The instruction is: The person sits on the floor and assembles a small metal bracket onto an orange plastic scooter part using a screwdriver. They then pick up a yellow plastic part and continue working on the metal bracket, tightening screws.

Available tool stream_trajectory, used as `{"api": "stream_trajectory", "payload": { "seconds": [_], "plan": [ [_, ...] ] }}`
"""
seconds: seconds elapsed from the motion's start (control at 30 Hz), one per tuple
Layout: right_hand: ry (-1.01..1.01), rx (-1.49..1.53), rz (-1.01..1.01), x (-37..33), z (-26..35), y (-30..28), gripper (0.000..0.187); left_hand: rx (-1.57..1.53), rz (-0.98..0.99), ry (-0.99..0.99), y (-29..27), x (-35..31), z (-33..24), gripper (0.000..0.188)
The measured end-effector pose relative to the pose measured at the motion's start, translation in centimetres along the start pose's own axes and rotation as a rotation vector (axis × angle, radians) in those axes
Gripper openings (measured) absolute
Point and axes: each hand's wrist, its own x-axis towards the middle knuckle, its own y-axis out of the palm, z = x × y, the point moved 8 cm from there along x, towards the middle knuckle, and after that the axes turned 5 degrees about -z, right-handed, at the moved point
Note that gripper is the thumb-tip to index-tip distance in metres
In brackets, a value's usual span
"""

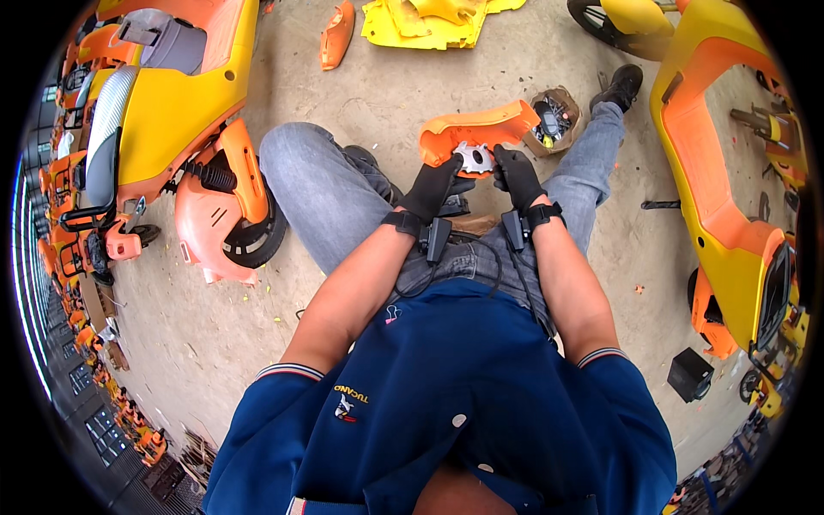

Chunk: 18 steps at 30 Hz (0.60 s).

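Between my gloved hands, above my lap, is an orange curved plastic panel (472,127) with its hollow inner side facing me. A silver-grey plate (472,158) with holes and an uneven edge sits at the panel's near side. My left hand (433,187), in a black glove, is closed at the left end of the panel, its fingers partly hidden beneath it. My right hand (517,176), also gloved in black, has its fingertips closed at the right edge of the silver-grey plate. Whether the plate is fixed to the panel I cannot tell.
A cardboard box (549,142) of small parts stands by my right leg. Yellow-orange scooter bodies (172,112) flank me, another scooter frame (712,180) at right. Ahead lie yellow panels (421,26) and an orange cover (336,36). A black box (689,374) rests at lower right.
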Motion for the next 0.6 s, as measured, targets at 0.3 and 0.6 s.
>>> {"api": "stream_trajectory", "payload": {
  "seconds": [0.3,0.6],
  "plan": [
    [-0.137,0.067,-0.039,0.7,0.0,-0.5,0.024,-0.017,0.017,-0.001,0.2,-0.1,0.0,0.039],
    [0.039,0.004,0.046,0.4,-0.7,-0.3,0.02,-0.017,0.018,0.011,0.3,-0.1,-0.1,0.038]
  ]
}}
